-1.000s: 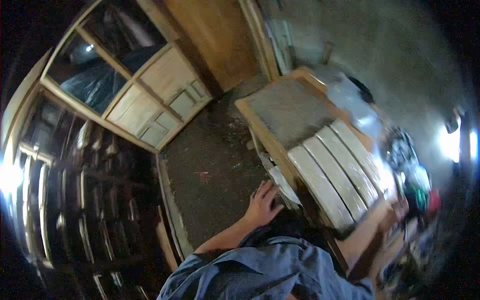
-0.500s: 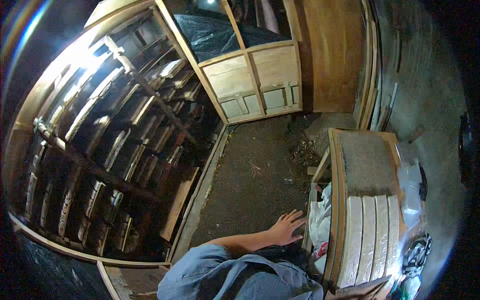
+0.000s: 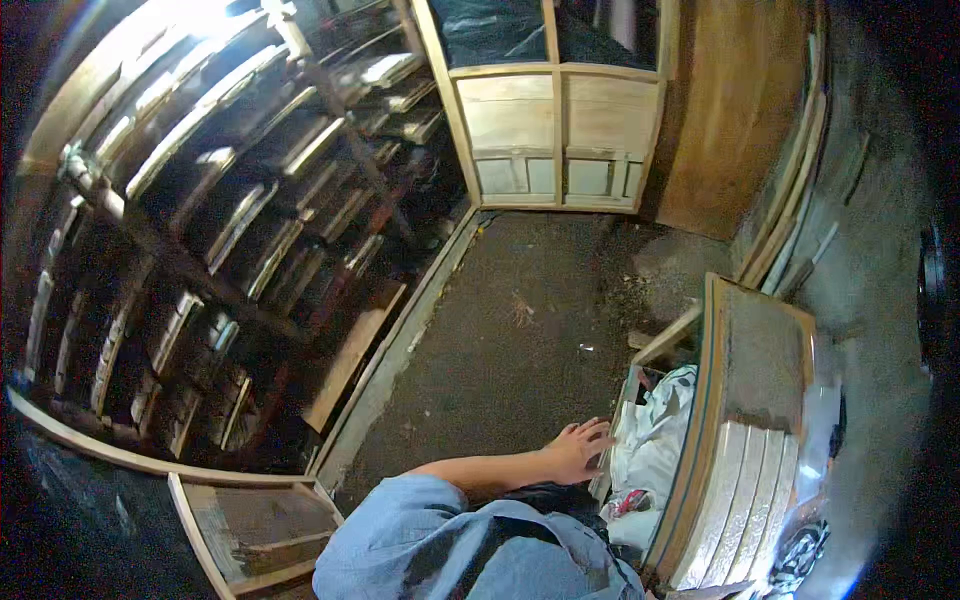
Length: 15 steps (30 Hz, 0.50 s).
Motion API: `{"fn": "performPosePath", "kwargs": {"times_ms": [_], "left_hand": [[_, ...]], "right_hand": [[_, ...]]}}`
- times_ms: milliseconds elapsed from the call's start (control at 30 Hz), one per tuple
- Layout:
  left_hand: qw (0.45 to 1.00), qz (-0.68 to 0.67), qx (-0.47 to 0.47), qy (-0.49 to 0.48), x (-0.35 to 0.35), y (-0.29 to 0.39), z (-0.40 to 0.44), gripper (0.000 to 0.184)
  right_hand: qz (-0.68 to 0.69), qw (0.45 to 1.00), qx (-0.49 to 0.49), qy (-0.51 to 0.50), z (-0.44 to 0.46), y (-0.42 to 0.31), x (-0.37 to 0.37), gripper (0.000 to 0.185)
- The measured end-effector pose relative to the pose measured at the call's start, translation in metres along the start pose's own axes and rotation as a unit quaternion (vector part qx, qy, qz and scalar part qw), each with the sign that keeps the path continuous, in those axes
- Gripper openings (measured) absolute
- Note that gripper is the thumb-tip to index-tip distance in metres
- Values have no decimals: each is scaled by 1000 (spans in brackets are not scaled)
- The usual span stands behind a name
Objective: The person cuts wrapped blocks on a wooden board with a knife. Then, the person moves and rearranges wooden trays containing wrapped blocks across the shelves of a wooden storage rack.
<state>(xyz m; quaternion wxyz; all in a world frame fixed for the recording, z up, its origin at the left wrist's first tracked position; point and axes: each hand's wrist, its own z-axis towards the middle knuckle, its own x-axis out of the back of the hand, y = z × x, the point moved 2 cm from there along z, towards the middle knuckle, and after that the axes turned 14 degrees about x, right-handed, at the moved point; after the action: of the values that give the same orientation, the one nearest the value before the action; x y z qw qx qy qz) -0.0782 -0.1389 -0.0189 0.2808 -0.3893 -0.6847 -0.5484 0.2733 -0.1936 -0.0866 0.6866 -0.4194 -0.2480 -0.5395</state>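
Four long, narrow white blocks (image 3: 735,500), their glossy wrapping creased and catching the light, lie side by side on a wood-edged counter (image 3: 765,320) with a rough, matte grey top. Below the counter's edge, a crumpled white bundle (image 3: 650,435) of thin, soft, folded material fills the open space, with a small red-marked patch (image 3: 630,502) near its lower end.

The person's left hand (image 3: 580,450) is just beside this bundle, on the floor side of it, its fingers parted and slightly bent; whether the fingertips touch the material cannot be told. The wrapped blocks lie farther to the person's right, beyond the bundle and the counter's edge, apart from the left hand. The right hand is out of view, so I cannot tell how its fingers stand or what it holds.

Clear, shiny plastic (image 3: 820,440) lies along the counter's far side, and a crinkled black-and-white bundle (image 3: 800,555) sits near the blocks' lower end. A blue-grey fabric shirt (image 3: 430,540) covers the person's upper arm. Ahead stretches a dark, gritty floor (image 3: 480,350), bordered on the left by a rack of rough wooden slats (image 3: 230,240) and at the far end by a pale wood-framed panel (image 3: 555,115).
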Motion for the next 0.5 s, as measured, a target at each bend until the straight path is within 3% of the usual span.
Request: {"fn": "performPosePath", "kwargs": {"times_ms": [67,500], "left_hand": [[999,-23,10,38,-8,-29,-8,70],[965,-59,251,-54,-11,-210,-84,65]], "right_hand": [[-16,999,29,3,6,-5,1,36],[-113,956,263,71,82,-49,2,38]]}}
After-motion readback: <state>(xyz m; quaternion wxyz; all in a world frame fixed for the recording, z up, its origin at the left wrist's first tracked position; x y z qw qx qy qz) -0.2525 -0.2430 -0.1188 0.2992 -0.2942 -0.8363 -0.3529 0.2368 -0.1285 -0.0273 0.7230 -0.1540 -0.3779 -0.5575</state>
